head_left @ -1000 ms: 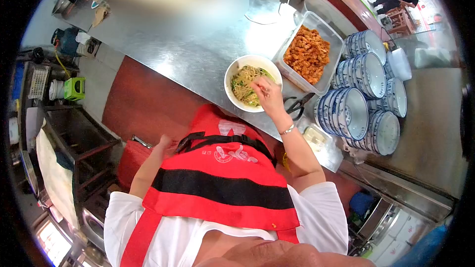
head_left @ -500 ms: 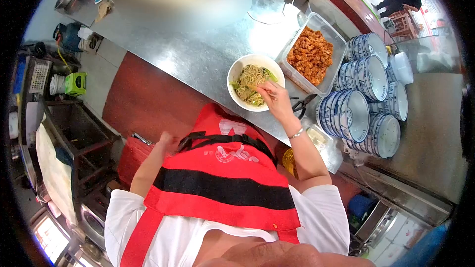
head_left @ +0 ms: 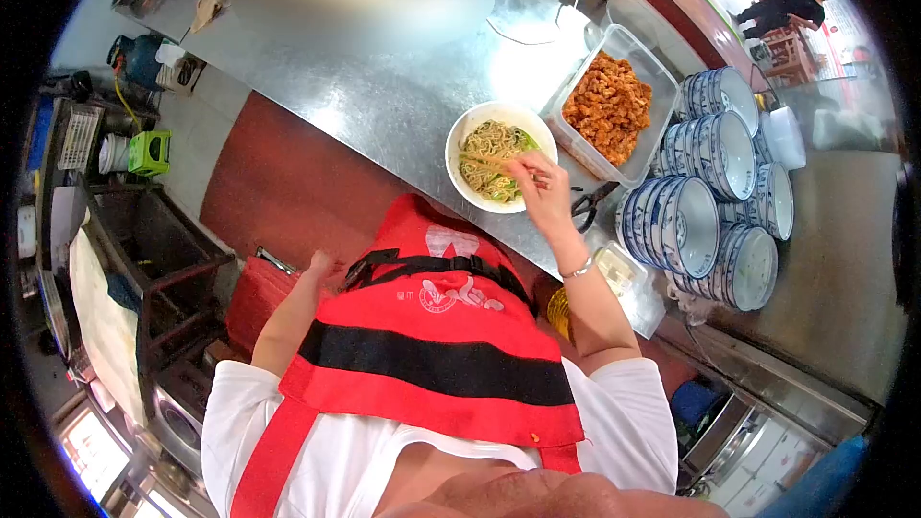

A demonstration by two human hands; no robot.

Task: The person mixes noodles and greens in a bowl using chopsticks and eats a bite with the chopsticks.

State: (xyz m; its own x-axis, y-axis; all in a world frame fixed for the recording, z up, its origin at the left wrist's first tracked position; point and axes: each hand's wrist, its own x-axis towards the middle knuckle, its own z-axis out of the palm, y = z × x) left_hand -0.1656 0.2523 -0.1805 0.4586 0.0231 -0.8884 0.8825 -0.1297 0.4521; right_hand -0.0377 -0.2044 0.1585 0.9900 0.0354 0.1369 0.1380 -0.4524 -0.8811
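My right hand (head_left: 539,190) is closed around a pair of chopsticks (head_left: 486,164), whose tips reach into the noodles (head_left: 491,139). Green leafy pieces are mixed among these noodles. They lie in a white bowl (head_left: 454,179) standing at the near edge of the steel counter (head_left: 384,96). Away from the counter, my left hand (head_left: 326,267) hangs low beside my red apron (head_left: 422,345). It is small and unclear, and how its fingers are set does not show.
A clear plastic tub (head_left: 641,171) of reddish-brown chopped food (head_left: 607,110) stands right of the bowl. Scissors (head_left: 595,203) with black handles lie below it. Stacked blue-and-white bowls (head_left: 686,227) fill the right side. A white cable (head_left: 523,40) crosses the counter at the back.
The chopsticks and my right hand have shifted slightly within the bowl, and the noodles lie differently. The whole view has moved a little. My left hand stays low at my side.
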